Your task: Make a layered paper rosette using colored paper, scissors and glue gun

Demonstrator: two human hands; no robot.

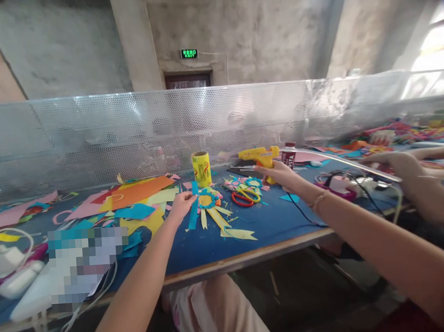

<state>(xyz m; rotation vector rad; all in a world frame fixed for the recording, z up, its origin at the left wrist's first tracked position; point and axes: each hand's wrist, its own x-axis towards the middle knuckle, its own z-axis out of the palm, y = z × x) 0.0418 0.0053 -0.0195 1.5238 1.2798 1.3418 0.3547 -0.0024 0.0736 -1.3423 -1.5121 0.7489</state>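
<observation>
My left hand [184, 206] pinches a narrow blue paper strip [192, 219] that stands roughly upright above the table. In my right hand [278, 175] is a yellow hot glue gun [259, 154], gripped by its handle, nozzle pointing left. Between the hands lies a yellow and blue paper rosette [208, 199] with pale yellow ribbon tails [237, 232]. Behind it a yellow cardboard tube [201, 169] stands upright. Scissors [246, 198] with red and yellow handles rest right of the rosette, beside pink and blue paper flowers [250, 183].
Coloured paper sheets [133, 196] cover the table's left side. A pixelated device [88, 264], white cables and chargers [20, 278] lie at the front left. A dark red bottle [288, 156] stands behind my right hand. Another person's arm [414, 184] reaches in at right. A perforated metal screen [122, 137] borders the back.
</observation>
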